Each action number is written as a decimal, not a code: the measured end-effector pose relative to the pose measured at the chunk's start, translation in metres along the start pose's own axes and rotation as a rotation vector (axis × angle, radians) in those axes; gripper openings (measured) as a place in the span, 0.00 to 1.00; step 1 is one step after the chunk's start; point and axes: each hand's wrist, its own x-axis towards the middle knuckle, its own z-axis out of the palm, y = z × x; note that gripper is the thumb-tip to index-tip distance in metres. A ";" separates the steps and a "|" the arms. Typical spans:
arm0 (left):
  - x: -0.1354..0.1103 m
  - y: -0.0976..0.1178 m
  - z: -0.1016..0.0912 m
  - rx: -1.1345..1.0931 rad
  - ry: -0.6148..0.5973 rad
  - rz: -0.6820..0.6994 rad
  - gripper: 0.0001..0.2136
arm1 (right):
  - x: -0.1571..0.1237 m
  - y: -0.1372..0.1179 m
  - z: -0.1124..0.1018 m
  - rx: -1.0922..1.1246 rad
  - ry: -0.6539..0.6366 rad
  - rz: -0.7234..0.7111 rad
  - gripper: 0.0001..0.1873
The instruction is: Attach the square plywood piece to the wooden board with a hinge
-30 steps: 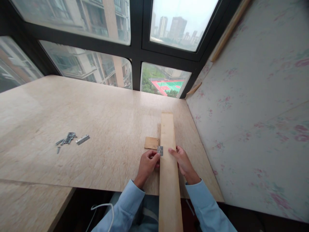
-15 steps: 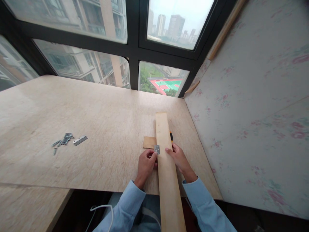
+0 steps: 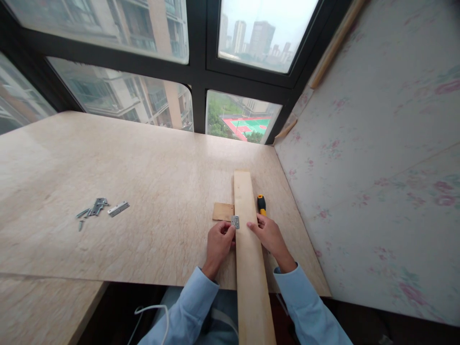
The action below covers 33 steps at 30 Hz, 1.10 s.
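A long pale wooden plank [image 3: 249, 268] lies on the marbled tabletop [image 3: 143, 191], running away from me. A small metal hinge [image 3: 235, 222] sits at its left edge, next to a small brown wooden piece [image 3: 223, 211]. My left hand [image 3: 218, 244] pinches the hinge against the plank. My right hand [image 3: 269, 235] rests on the plank's right side, fingers curled on its top. Just beyond that hand lies a screwdriver with a yellow and black handle [image 3: 262, 204].
Several loose hinges and screws [image 3: 98, 208] lie on the left of the tabletop. A floral-papered wall [image 3: 359, 167] bounds the right side, and windows [image 3: 179, 72] stand behind. A white cable [image 3: 153, 309] hangs below the table's front edge.
The plank has shifted slightly, uncovering the screwdriver handle on its right. Both hands stay at the hinge.
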 end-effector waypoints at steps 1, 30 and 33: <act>0.000 0.000 0.001 0.009 -0.003 0.002 0.10 | 0.000 -0.001 -0.001 -0.033 0.002 -0.004 0.16; 0.009 -0.006 0.000 0.184 -0.034 0.046 0.12 | -0.009 -0.015 -0.008 -0.483 0.011 -0.016 0.09; 0.009 -0.007 0.001 0.184 -0.030 0.053 0.12 | -0.010 -0.019 -0.009 -0.537 -0.024 0.004 0.11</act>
